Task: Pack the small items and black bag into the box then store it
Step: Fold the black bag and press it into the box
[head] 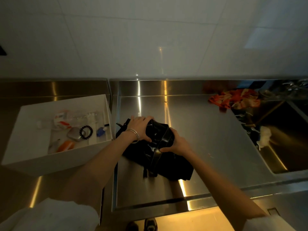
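A glossy black bag (158, 135) lies bunched on the steel counter, with its straps and dark fabric trailing toward me. My left hand (139, 129), with a silver bangle on the wrist, grips the bag's left side. My right hand (176, 142) grips its right side, thumb on a strap. To the left stands an open white box (20, 147). Inside it are several small items: a black coiled hair tie (86, 132), a silver case (74, 134), a small blue bottle (100, 131), an orange item (65, 146) and clear packets.
The steel counter (208, 139) runs from centre to right, with a raised back edge below the white tiled wall. An orange patterned cloth (235, 99) lies at the back right. A sink (286, 139) with dark objects and a white cloth sits at the right.
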Demonstrator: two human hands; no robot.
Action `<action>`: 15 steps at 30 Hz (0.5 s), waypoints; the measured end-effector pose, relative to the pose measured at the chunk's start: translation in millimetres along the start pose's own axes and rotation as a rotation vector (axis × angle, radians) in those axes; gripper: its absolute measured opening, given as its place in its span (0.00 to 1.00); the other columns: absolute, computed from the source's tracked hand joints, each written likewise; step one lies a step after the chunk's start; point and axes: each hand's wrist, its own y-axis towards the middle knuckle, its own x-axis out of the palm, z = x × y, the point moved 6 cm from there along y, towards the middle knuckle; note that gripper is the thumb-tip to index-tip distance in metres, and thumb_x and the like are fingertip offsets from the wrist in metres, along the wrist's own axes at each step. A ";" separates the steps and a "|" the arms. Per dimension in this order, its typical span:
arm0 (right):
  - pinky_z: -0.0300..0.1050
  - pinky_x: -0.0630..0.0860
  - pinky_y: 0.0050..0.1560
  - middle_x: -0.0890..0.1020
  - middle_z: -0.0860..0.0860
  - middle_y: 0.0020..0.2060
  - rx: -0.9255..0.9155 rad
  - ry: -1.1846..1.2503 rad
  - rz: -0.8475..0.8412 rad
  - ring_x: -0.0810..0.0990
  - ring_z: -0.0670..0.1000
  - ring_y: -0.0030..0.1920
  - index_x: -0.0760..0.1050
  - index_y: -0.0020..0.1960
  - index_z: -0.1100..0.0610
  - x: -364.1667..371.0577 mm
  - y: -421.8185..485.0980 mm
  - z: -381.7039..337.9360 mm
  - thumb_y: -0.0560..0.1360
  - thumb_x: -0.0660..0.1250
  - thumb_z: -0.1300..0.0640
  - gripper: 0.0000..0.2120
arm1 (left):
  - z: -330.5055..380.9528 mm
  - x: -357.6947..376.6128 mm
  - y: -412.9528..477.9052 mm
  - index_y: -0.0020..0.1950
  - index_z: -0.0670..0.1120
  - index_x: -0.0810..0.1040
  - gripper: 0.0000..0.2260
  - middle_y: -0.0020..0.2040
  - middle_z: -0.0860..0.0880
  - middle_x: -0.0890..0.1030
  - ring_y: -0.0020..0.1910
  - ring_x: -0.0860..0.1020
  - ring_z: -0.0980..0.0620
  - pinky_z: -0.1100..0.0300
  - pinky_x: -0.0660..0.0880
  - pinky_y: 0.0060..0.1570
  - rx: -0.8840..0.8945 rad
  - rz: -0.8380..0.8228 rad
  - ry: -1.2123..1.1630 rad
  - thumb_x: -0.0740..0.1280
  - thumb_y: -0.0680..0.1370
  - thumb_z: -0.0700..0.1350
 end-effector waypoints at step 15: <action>0.53 0.74 0.50 0.83 0.57 0.50 -0.261 -0.143 0.606 0.79 0.62 0.53 0.73 0.56 0.47 -147.9 -42.7 -55.6 0.66 0.72 0.52 0.19 | 45.5 -119.3 -32.5 0.59 0.54 0.73 0.25 0.51 0.46 0.79 0.51 0.75 0.43 0.56 0.71 0.45 -0.113 0.567 -0.354 0.75 0.64 0.46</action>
